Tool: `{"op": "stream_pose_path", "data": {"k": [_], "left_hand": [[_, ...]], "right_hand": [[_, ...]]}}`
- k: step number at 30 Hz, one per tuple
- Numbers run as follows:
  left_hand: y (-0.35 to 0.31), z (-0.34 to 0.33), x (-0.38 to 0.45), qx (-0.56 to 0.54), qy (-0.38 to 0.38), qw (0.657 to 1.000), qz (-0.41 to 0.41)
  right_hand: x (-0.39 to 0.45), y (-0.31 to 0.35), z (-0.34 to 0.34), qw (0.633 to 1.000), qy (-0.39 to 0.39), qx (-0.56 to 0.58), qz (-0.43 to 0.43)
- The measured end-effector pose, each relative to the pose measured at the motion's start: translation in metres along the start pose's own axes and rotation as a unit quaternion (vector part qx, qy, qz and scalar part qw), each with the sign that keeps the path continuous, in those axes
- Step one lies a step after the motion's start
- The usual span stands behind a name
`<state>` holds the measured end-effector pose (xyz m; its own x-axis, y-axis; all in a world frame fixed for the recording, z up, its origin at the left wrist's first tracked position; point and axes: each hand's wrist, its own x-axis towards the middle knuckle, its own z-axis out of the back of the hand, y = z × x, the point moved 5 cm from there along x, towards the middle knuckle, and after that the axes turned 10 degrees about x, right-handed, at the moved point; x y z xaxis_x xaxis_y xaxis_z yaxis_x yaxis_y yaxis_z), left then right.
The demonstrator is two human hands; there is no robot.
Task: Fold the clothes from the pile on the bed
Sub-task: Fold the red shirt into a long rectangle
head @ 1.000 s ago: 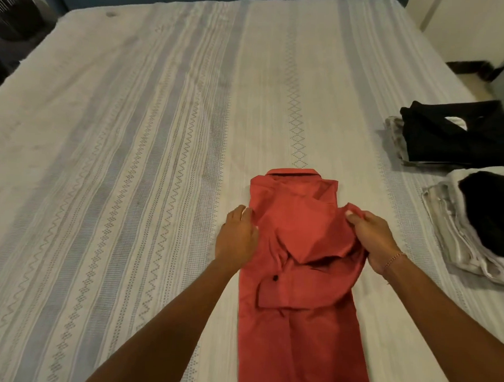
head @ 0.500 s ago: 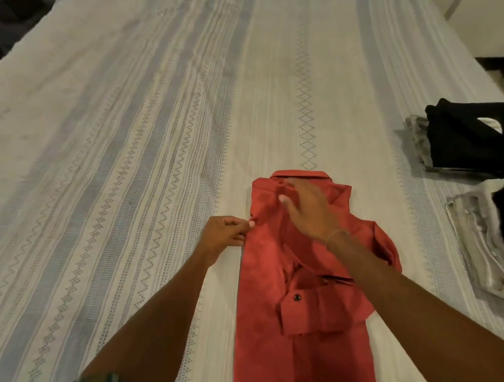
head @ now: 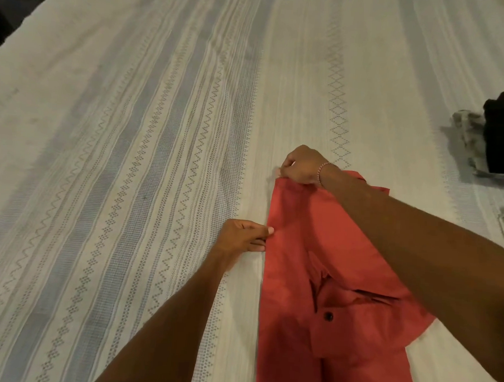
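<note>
The bed [head: 133, 129] fills almost everything here, covered in a pale spread with grey-blue stripes, zigzags and diamond rows running away from the person. A sliver of dark floor shows at the top left corner. On the right half of the bed lies the red shirt [head: 293, 278], partly folded into a long narrow strip, its long axis running straight up the bed in line with the stripes, collar end pointing away from the person, tail end running off the bottom edge. A cuff with 1 dark button [head: 328, 316] is folded across its middle. Over at the far right edge sits a folded stack of clothes [head: 498, 133], dark piece on top of a light one, well apart from the shirt. The right hand [head: 303, 167], bracelet [head: 321, 171] on the wrist, is curled and pinching the shirt's far left corner. The left hand [head: 242, 237] pinches the shirt's left edge lower down, fingers closed on the fold.
</note>
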<state>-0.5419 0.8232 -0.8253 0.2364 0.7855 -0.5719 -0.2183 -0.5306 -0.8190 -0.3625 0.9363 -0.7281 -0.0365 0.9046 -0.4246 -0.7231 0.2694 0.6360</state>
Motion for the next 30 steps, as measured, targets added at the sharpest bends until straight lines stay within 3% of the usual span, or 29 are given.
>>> {"op": "stream_pose_path", "data": {"k": [6,9,12,15,18,23,30], "left_hand": [[0.0,0.0,-0.001,-0.016,-0.004,1.0,0.001],[0.001,0.0,-0.001,-0.019,-0.005,1.0,0.0],[0.001,-0.001,-0.001,-0.026,-0.009,1.0,0.002],[-0.001,0.0,-0.001,-0.024,-0.017,1.0,0.003],[0.0,-0.001,-0.001,-0.019,-0.012,1.0,0.003],[0.001,0.0,0.0,-0.014,-0.009,1.0,0.002],[0.003,0.0,0.002,-0.018,-0.017,1.0,0.001]], "right_hand": [[0.001,-0.013,-0.014,0.988,-0.106,0.106,0.039],[-0.015,-0.01,-0.027,0.982,-0.139,0.019,0.126],[-0.048,-0.003,-0.041,0.933,-0.254,-0.082,0.242],[-0.069,-0.019,-0.058,0.893,-0.343,-0.184,0.225],[-0.062,-0.039,-0.072,0.915,-0.294,-0.207,0.181],[-0.048,-0.043,-0.089,0.93,-0.186,-0.235,0.214],[-0.044,-0.043,-0.092,0.939,-0.162,-0.249,0.171]]}}
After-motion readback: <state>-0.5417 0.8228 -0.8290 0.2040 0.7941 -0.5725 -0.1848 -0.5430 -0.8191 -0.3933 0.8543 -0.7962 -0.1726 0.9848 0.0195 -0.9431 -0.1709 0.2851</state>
